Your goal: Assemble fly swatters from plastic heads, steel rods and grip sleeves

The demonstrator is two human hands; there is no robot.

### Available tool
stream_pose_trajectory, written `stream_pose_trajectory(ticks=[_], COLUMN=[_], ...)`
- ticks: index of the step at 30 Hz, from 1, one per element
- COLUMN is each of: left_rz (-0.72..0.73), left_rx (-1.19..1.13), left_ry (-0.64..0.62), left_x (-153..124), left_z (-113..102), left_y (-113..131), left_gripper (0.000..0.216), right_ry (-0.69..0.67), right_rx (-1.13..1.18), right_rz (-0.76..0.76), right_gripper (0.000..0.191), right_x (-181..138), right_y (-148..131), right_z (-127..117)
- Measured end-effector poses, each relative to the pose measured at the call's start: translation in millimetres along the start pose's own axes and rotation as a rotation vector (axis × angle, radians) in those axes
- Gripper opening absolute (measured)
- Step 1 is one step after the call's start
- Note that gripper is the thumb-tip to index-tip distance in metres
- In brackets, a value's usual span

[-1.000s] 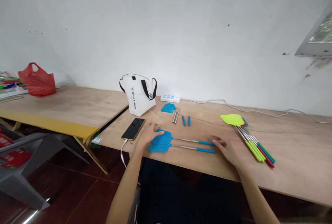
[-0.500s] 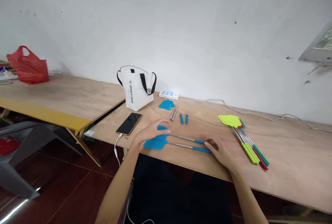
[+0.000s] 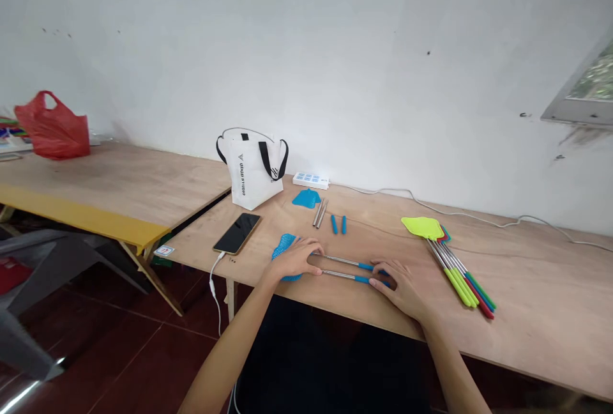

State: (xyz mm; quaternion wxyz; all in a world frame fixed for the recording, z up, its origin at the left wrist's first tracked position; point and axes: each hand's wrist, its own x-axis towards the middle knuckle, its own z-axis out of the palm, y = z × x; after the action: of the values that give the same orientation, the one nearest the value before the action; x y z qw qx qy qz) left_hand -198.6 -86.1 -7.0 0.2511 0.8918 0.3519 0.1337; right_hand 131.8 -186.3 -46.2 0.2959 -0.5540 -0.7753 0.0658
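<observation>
Two blue fly swatters lie side by side near the table's front edge, the far swatter [image 3: 340,260] and the near swatter [image 3: 341,274]. Over their heads and necks rests my left hand [image 3: 297,259], thumb and fingers closed around the two necks, hiding most of the heads. My right hand [image 3: 401,286] is closed on the blue handles at the other end, covering their tips. Beyond them lie a loose blue swatter head [image 3: 306,198], two metal tubes [image 3: 320,214] and two blue grips [image 3: 339,225].
Several swatters with a yellow-green head [image 3: 422,227] on top are stacked at right. A phone [image 3: 238,232] with a cable lies at left, beside a white bag [image 3: 253,174]. A power strip [image 3: 310,180] sits by the wall. A red plastic bag [image 3: 53,130] stands on another table.
My left hand has moved right from the swatter heads onto their necks. My right hand has shifted slightly left and closed further over both handles.
</observation>
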Motion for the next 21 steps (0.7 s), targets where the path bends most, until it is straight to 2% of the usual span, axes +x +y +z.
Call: stream_pose_trajectory(ticks=[4,10,16,21], left_rz=[0.029,0.03,0.082,0.075], left_rx=[-0.016,-0.065,-0.077,-0.067], left_ry=[-0.02,0.046,0.169,0.184], left_x=[2.6,7.4,13.8,14.1], left_z=[2.8,7.0,18.2,21.5], left_y=[1.7,-0.4,-2.5,-2.7], left_gripper=[0.021,0.022,0.024,0.021], right_ry=[-0.027,0.001,-0.011,-0.003], right_rx=[-0.034,-0.07,-0.023,-0.009], right_rz=[-0.008,0.003,0.032,0.042], right_gripper=[0.03,0.029,0.031,0.03], right_x=[0.9,4.4,5.0,5.6], right_y=[-0.5,-2.6,1.5,5.4], right_z=[0.5,1.5,2.4,5.5])
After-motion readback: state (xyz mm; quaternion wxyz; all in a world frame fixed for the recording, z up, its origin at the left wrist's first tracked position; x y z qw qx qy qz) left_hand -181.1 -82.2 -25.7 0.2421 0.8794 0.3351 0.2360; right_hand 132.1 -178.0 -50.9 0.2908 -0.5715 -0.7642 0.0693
